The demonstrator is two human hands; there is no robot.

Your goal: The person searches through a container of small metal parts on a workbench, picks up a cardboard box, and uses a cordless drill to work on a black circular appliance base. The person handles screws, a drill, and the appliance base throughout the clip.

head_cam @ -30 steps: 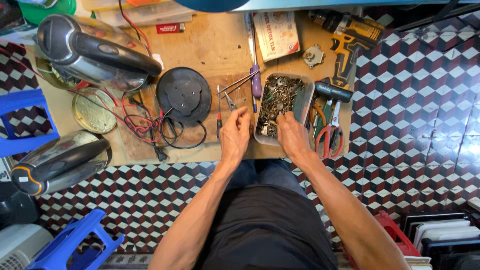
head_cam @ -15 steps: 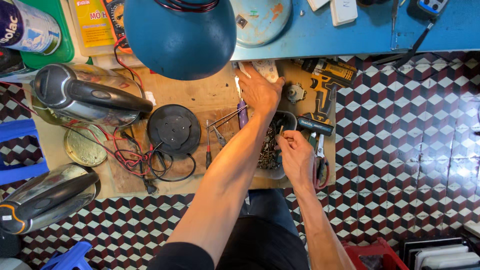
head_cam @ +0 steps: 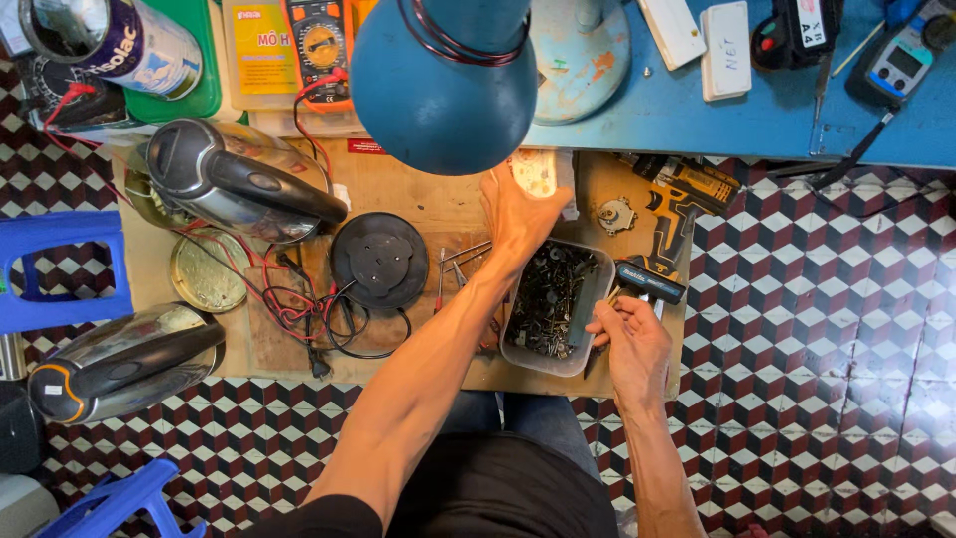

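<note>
A: Tray of screws (head_cam: 554,305), grey plastic, centre of frame on the wooden surface (head_cam: 438,204). Right hand (head_cam: 629,344) at its right rim, fingers curled, grip closed on the rim edge, I think; could be a small dark part instead, can't tell.

B: Left?

A: Left hand (head_cam: 520,214) reaches past the tray's top edge toward upper centre, fingers spread open, holding nothing, fingertips on a small pale box (head_cam: 539,171) under the blue lamp shade (head_cam: 444,75).

B: Step?

A: Judging only: a reach-and-fetch, 1 hand steadying the tray. Next calls for closing the left grip on the box without knocking the lamp.

B: Around it?

A: Cordless drill (head_cam: 669,214) right of the tray, round black base (head_cam: 379,259) left, 2 kettles (head_cam: 237,182) far left, red wires (head_cam: 289,304).
</note>
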